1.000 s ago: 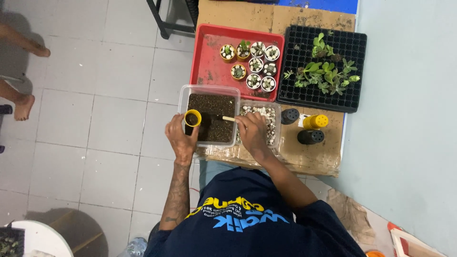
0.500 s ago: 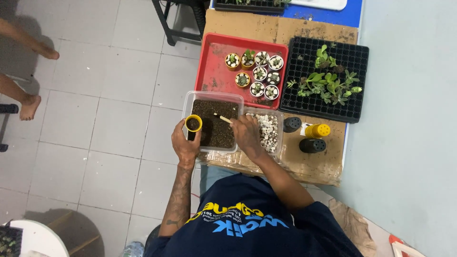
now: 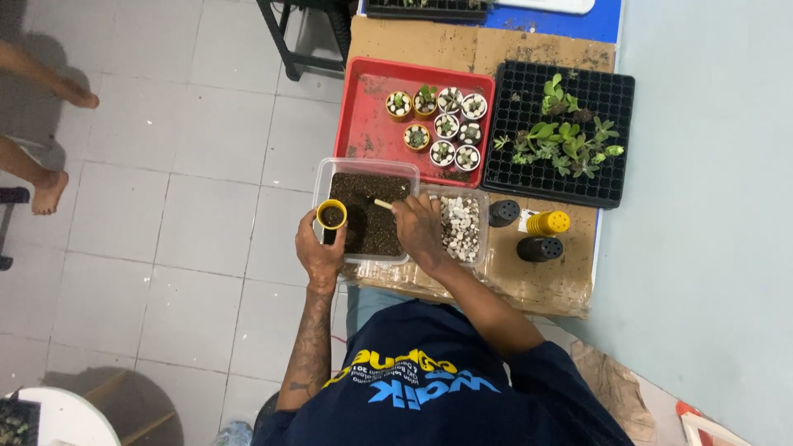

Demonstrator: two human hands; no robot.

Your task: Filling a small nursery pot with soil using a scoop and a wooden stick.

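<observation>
My left hand (image 3: 318, 250) holds a small yellow pot (image 3: 331, 215) with dark soil in it, at the left edge of a clear tub of soil (image 3: 369, 216). Over that tub, my right hand (image 3: 418, 229) grips a scoop with a pale wooden handle (image 3: 382, 203); its working end is hidden in the soil. A clear tub of white pebbles (image 3: 459, 227) sits just right of my right hand.
A red tray (image 3: 369, 116) behind the tubs carries several small planted pots. To its right a black seedling tray (image 3: 565, 136) holds green plants. Stacks of black pots (image 3: 538, 248) and yellow pots (image 3: 548, 222) lie on the cardboard-covered table. Another person's bare feet (image 3: 45, 190) are at far left.
My right hand has shifted left across the soil tub with the scoop. The left hand keeps the yellow pot at the tub's left edge.
</observation>
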